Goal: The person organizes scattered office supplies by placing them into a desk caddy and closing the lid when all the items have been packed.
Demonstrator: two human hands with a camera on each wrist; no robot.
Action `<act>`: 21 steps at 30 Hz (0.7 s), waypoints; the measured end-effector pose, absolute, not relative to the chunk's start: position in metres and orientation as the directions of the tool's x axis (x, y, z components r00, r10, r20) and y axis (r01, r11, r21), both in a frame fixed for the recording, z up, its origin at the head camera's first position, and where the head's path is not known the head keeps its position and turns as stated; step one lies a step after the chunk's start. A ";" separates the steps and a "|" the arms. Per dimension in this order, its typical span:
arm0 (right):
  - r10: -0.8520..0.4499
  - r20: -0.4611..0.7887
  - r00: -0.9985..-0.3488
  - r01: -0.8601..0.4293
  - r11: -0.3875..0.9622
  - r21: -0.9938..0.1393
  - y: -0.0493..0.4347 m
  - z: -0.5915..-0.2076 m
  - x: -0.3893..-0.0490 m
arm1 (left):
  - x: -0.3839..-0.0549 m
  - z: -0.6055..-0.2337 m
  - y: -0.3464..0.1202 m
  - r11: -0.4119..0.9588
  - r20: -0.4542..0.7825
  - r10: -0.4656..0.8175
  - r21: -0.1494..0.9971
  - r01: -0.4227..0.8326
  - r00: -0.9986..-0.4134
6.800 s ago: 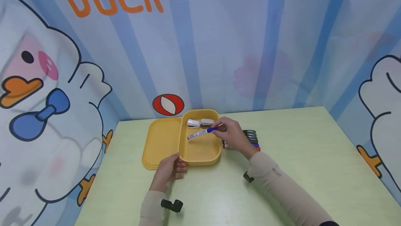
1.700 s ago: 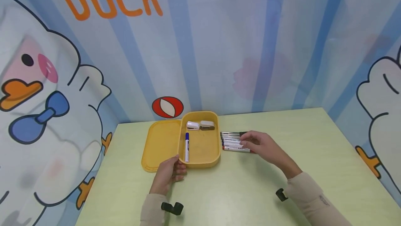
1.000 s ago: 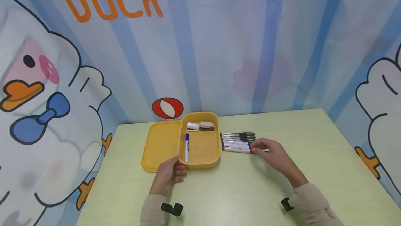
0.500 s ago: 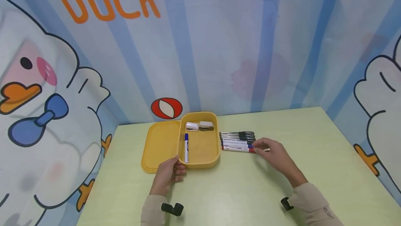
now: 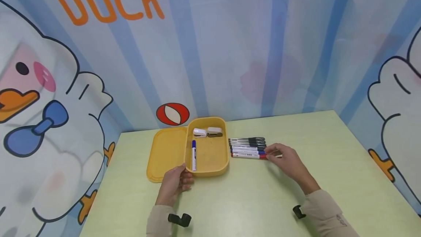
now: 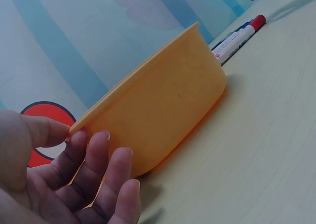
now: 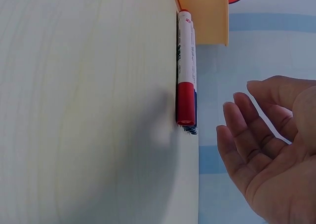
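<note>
My left hand (image 5: pixel 172 184) pinches the rim of the yellow box (image 5: pixel 213 160) at its front left corner; in the left wrist view the thumb lies on the rim (image 6: pixel 133 76), with fingers below. A blue-capped marker (image 5: pixel 194 156) lies lengthwise along the box's left side. Behind it sit two small staplers, one white (image 5: pixel 199 132) and one pale with a dark base (image 5: pixel 215 130). My right hand (image 5: pixel 289 162) hovers with loosely bent fingers by the capped end of a red marker (image 7: pixel 185 61). The right wrist view shows space between the fingers and that marker.
Right of the box, black pens (image 5: pixel 253 141) and markers (image 5: pixel 245 150) lie in a row, red one nearest. The yellow lid (image 5: pixel 166 153) lies open on the left. A printed curtain (image 5: pixel 230 47) hangs behind the pale table (image 5: pixel 230 207).
The blue marker, earlier pinched over the box by the right hand, now lies inside it. The right hand has moved right, past the pens, to the red marker's end. The left hand keeps its hold.
</note>
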State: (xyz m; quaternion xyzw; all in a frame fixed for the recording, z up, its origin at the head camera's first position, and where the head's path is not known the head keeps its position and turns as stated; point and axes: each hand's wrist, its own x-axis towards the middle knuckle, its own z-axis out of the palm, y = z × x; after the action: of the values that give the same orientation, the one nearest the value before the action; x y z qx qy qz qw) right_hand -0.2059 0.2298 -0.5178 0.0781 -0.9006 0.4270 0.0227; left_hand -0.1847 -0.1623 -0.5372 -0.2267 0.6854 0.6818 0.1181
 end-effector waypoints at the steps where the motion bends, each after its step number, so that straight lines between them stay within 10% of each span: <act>1: -0.113 0.101 -0.988 -0.150 0.625 -0.766 0.230 -0.518 -0.206 | -0.184 -0.537 -0.163 -0.035 -0.474 -0.151 0.879 -0.475 -0.867; 21: -0.095 0.058 -0.994 -0.105 0.637 -0.764 0.231 -0.519 -0.211 | -0.186 -0.536 -0.163 -0.023 -0.484 -0.147 0.874 -0.486 -0.863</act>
State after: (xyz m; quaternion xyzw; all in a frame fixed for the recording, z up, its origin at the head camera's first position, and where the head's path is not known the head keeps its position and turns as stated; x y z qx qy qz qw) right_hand -0.2108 0.2307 -0.5187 0.0553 -0.9047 0.4223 0.0061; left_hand -0.1857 -0.1630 -0.5358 -0.2303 0.6875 0.6773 0.1252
